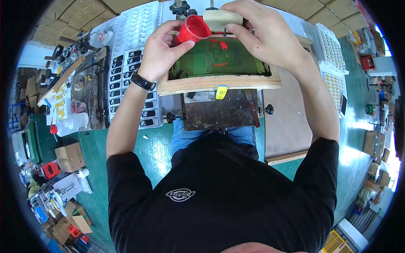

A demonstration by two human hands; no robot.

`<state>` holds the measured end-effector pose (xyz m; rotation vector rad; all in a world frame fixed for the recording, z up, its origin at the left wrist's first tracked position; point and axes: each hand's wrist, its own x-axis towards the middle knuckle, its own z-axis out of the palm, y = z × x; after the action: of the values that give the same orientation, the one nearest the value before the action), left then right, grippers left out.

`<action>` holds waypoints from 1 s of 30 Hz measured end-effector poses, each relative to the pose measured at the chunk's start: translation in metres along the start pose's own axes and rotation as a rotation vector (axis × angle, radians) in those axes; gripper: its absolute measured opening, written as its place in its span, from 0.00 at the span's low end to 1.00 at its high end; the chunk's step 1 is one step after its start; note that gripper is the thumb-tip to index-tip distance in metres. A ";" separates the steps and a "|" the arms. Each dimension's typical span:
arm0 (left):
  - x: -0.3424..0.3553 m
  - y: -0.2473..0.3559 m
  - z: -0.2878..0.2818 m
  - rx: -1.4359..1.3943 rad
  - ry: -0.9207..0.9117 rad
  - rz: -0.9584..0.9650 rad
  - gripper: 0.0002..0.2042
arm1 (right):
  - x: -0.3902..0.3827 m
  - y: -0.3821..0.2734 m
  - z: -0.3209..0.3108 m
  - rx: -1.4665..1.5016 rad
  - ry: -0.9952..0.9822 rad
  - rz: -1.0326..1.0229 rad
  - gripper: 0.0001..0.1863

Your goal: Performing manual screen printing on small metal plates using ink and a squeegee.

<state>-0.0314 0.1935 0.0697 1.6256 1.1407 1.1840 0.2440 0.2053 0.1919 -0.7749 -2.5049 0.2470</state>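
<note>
My left hand is closed round a clear plastic cup of red ink, tilted over the far left part of a screen-printing frame. My right hand grips the pale wooden handle of a squeegee, just right of the cup. Beneath both hands is the wooden screen frame with its green mesh. A blob of red ink and thin red streaks lie on the mesh. A yellow tag sits on the near rail. The squeegee's lower edge is partly hidden.
Below the frame is a dark stained plate with a red-handled blade on it. Black clamp knobs flank it. Trays of dark parts stand left; trays of yellowish pieces stand right. A brown board lies near my right arm.
</note>
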 end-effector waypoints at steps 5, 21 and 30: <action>0.000 -0.005 0.000 -0.077 0.099 0.033 0.28 | -0.002 0.022 0.015 0.036 0.026 -0.022 0.16; -0.020 -0.019 -0.002 -0.477 0.455 0.156 0.26 | -0.038 0.060 0.059 0.066 0.122 0.299 0.18; -0.023 -0.025 -0.003 -0.551 0.496 0.130 0.26 | -0.025 0.047 0.068 0.031 0.077 0.156 0.20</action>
<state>-0.0426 0.1785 0.0411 1.0211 0.8831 1.8612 0.2497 0.2284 0.1090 -0.9499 -2.3662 0.3032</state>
